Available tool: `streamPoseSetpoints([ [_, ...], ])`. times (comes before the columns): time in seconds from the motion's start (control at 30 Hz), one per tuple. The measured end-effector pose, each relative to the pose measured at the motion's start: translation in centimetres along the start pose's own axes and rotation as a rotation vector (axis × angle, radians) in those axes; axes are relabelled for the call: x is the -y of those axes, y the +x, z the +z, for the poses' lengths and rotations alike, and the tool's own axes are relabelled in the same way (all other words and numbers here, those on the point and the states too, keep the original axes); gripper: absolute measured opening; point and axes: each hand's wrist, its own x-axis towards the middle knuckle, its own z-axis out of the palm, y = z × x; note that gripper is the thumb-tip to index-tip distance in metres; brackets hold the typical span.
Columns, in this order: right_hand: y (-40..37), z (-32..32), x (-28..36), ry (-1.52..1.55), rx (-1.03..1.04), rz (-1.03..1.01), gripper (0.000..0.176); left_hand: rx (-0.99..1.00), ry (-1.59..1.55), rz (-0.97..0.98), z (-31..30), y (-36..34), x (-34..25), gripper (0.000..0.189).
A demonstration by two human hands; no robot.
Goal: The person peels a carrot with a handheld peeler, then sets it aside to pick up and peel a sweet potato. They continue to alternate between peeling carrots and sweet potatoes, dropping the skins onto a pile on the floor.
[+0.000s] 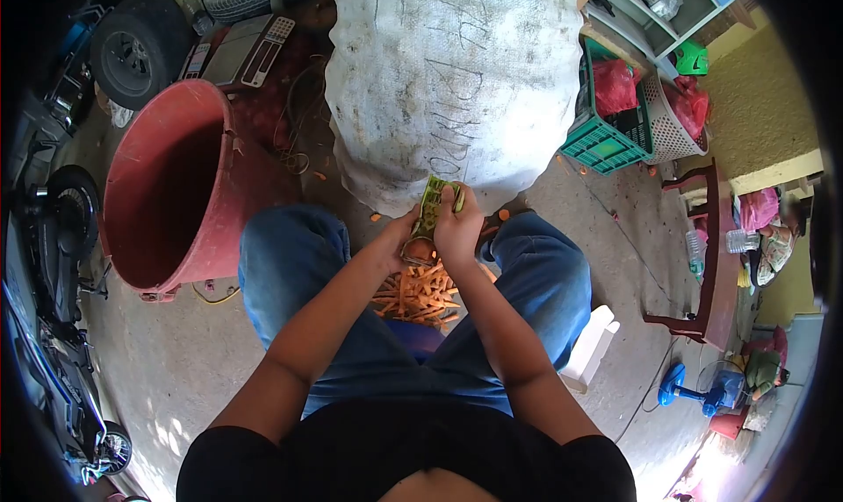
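Two arms (338, 309) converge, left hand (401, 240) and right hand (458, 230) in closed grip on a green gadget (428, 208), long axis pointing forward, toward a white sack (457, 80).

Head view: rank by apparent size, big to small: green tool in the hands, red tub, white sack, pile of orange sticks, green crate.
1. White sack
2. Red tub
3. Green crate
4. Orange sticks and green tool: unsure, both partly hidden, so unranked.
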Motion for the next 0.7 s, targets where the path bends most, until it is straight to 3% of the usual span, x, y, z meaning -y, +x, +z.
streamPoseSetpoints([
  [0.03,0.2,0.1,-0.2,0.002,-0.002,-0.001,0.025,0.001,0.002,0.001,-0.7,0.3,-0.2,0.037],
  [0.1,1.0,0.4,-1.5,-0.072,-0.125,-0.077,0.023,0.221,0.107,-0.062,-2.4,1.3,-0.6,0.037],
  [0.13,2.3,0.1,-2.9,-0.078,-0.157,-0.042,0.023,0.222,0.109,-0.062,-1.5,0.6,-0.5,0.037],
  [0.2,6.4,-2.3,-5.4,-0.063,-0.293,0.06,0.024,0.019,0.365,-0.17,1.1,-2.0,0.2,0.039],
  [0.23,8.4,-3.6,-6.3,-0.198,-0.412,0.123,0.025,0.105,0.383,-0.23,1.3,-2.8,0.9,0.04],
  [0.27,9.9,-4.6,-9.3,-0.135,-0.519,-0.008,0.025,0.102,0.385,-0.231,1.8,-3.2,0.8,0.04],
  [0.3,10.9,-5.8,-10.3,-0.042,-0.519,0.177,0.023,0.071,0.4,-0.23,2.4,-3.5,0.6,0.04],
  [0.43,8.7,-5.1,-6.9,0.05,-0.443,0.052,0.021,0.013,0.218,-0.127,0.8,-1.0,-0.4,0.039],
  [0.47,6.7,-4.3,-3.4,0.26,-0.349,0.127,0.019,-0.01,0.172,-0.052,0.5,-0.5,-0.8,0.038],
  [0.53,4.1,-2.6,-2.0,0.402,-0.155,0.197,0.021,-0.012,0.116,0.02,0.0,0.0,-0.8,0.035],
  [0.6,2.3,-0.8,-2.5,0.306,-0.007,0.12,0.023,0.154,0.021,0.008,-0.9,0.8,-0.6,0.033],
  [0.67,0.8,0.2,-1.3,0.051,-0.056,-0.173,0.024,0.161,-0.011,-0.033,-0.9,1.1,-0.3,0.033],
  [0.7,0.4,0.2,-0.7,0.044,-0.032,-0.098,0.023,0.059,-0.04,-0.015,-0.2,0.8,-0.1,0.035],
])
